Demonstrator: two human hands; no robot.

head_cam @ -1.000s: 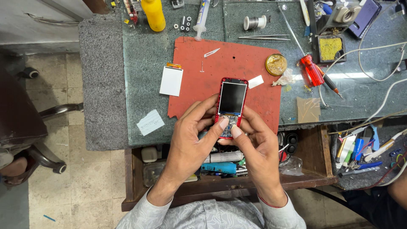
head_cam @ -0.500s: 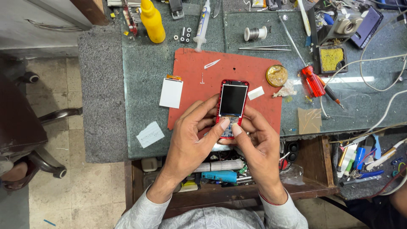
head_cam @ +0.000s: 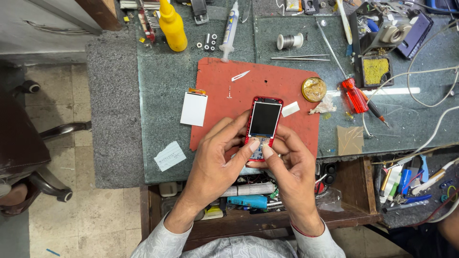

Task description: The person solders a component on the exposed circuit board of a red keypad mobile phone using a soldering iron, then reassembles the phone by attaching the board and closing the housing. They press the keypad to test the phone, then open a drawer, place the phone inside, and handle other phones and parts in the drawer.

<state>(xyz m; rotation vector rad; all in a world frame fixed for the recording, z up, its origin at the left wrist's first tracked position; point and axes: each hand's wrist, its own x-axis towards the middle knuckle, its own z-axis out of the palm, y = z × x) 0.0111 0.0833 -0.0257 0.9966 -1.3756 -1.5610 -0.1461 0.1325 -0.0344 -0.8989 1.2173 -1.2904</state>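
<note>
Left hand: the left hand [head_cam: 215,160] is curled round the lower left edge of the red phone [head_cam: 262,125], fingers closed on its side, thumb tip pressing down just under the dark screen.
Right hand: the right hand [head_cam: 291,162] closes in from the other side, fingers wrapped on the phone's lower right edge, thumb tip set right beside the left thumb on the open keypad area.
Phone: it lies upright on the red mat [head_cam: 267,86], screen dark, lower half mostly hidden under the two thumbs.
What changed: very little since half a second ago. Both thumbs stay on the same spot below the screen, the phone has not shifted on the mat, and only the view has slid a touch.
What that means: I'd judge this a steady press or seating of something small at the screen's lower edge, a hold and not a move.
Around it: a loose white screen panel [head_cam: 194,108] sits at the mat's left edge, a small white pad [head_cam: 290,109] just right of the phone, a round tin [head_cam: 314,89] near the mat's right corner.
Further out: a red screwdriver [head_cam: 356,95] and a yellow bottle [head_cam: 172,26] lie on the table [head_cam: 162,76], well apart from the hands.
</note>
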